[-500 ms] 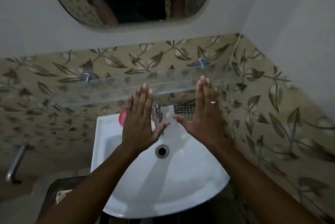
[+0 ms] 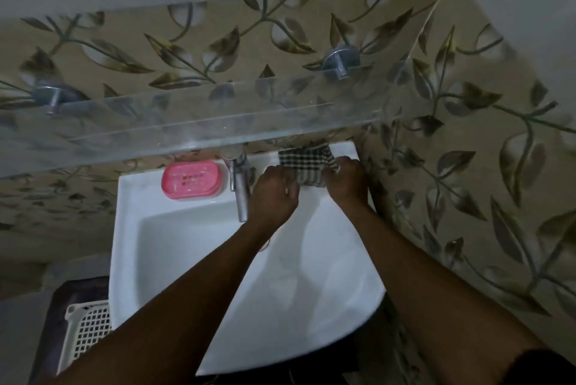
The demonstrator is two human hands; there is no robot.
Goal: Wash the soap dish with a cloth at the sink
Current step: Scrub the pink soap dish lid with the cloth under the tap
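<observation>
Early stage: both hands — left hand [image 2: 274, 189], right hand [image 2: 344, 180] — are grasping the black-and-white checked cloth [image 2: 307, 168] between their fingers. The pink oval plastic soap dish [image 2: 194, 178] is sitting untouched beyond the tap — left of the fingers; washing is not yet begun.

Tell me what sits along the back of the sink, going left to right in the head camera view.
Pink soap dish → metal tap → left hand → checked cloth → right hand, with both hands on the cloth.
</observation>
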